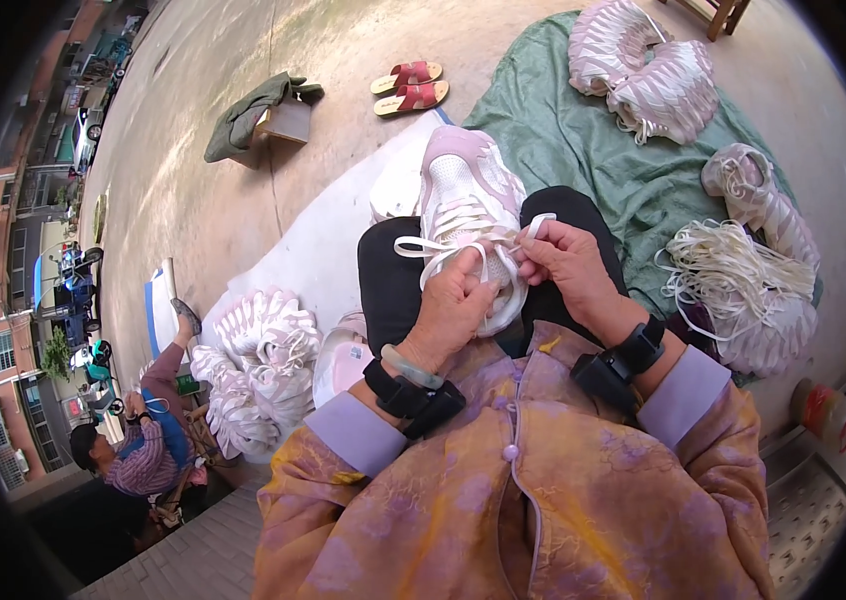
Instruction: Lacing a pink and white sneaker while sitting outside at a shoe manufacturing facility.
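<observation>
A white and pale pink sneaker [463, 170] rests between my knees, toe pointing away from me. A white shoelace [413, 245] is threaded across its front, with one loop hanging out to the left. At the collar end of the lacing, my left hand [451, 310] is closed in a pinch on the lace and lies against the shoe. My right hand [578, 275] pinches the lace at the shoe's right side, where a white strand sticks up above the fingers. The exact eyelets under my fingertips are hidden.
Bundled sneaker uppers [663, 90] lie on a green cloth [553, 120] at right. A heap of loose white laces [733, 265] sits on more uppers. Other uppers [263, 340] are piled at left, near a seated person [148, 450]. Farther off are red slippers [413, 88] and a box [283, 122].
</observation>
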Action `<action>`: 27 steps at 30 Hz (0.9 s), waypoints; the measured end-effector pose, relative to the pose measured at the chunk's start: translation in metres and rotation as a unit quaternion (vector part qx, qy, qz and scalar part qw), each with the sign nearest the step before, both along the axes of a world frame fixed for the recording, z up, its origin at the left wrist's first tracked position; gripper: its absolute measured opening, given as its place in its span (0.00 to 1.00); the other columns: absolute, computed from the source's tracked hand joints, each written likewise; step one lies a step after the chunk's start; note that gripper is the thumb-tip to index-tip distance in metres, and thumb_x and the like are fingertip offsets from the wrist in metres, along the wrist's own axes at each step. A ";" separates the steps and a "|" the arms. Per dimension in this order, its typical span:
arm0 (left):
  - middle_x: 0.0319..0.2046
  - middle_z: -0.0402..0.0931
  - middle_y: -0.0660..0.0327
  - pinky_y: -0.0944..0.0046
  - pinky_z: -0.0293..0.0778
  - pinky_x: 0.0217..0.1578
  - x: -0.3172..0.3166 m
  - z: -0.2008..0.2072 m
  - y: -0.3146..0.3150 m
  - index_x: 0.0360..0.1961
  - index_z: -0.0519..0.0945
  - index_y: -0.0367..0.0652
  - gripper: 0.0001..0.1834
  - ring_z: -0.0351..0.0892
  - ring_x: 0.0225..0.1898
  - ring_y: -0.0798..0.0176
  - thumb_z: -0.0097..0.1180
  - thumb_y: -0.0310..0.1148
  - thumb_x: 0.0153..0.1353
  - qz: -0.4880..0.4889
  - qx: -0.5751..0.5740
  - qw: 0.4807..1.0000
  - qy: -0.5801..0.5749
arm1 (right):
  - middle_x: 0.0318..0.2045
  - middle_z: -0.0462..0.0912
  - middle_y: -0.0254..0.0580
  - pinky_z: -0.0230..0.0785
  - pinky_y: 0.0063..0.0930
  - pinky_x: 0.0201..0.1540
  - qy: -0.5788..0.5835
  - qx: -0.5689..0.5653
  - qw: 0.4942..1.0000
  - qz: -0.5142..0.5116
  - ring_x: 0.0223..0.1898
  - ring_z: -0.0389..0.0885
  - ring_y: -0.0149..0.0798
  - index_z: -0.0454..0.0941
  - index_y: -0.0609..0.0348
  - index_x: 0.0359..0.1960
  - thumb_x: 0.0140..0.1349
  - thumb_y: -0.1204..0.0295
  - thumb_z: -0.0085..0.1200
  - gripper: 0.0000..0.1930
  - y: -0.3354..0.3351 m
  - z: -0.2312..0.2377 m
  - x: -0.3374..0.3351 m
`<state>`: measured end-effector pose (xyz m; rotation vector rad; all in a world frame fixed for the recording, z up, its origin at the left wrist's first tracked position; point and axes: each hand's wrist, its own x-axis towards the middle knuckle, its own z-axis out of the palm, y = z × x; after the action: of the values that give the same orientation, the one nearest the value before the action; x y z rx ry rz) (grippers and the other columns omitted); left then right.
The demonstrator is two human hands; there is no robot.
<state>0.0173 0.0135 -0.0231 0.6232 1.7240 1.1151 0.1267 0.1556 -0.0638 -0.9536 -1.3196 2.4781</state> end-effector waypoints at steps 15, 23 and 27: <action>0.17 0.70 0.69 0.79 0.57 0.12 -0.005 -0.006 -0.002 0.59 0.63 0.38 0.24 0.60 0.11 0.80 0.49 0.28 0.61 0.001 0.015 1.000 -0.026 | 0.18 0.76 0.35 0.65 0.21 0.22 0.019 0.185 0.982 -0.026 0.19 0.74 0.28 0.75 0.63 0.28 0.58 0.74 0.51 0.05 -0.011 -0.014 -0.001; 0.20 0.73 0.66 0.81 0.58 0.12 -0.018 0.020 -0.019 0.41 0.74 0.36 0.10 0.63 0.12 0.80 0.47 0.32 0.64 -0.016 0.001 0.999 -0.033 | 0.19 0.74 0.47 0.65 0.37 0.26 -0.014 0.624 0.782 -0.012 0.23 0.75 0.49 0.72 0.60 0.23 0.53 0.72 0.51 0.05 -0.010 0.003 -0.007; 0.14 0.70 0.65 0.80 0.54 0.10 -0.042 0.032 -0.036 0.31 0.73 0.41 0.09 0.59 0.09 0.79 0.46 0.35 0.65 0.180 0.032 0.983 0.019 | 0.20 0.72 0.46 0.66 0.39 0.27 -0.108 0.358 0.926 0.053 0.25 0.75 0.50 0.71 0.58 0.23 0.53 0.73 0.50 0.04 -0.004 -0.009 -0.005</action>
<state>-0.0251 -0.0221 0.0093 0.3795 1.8879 1.4194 0.1220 0.1513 -0.0724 -0.9763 -2.1674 1.7176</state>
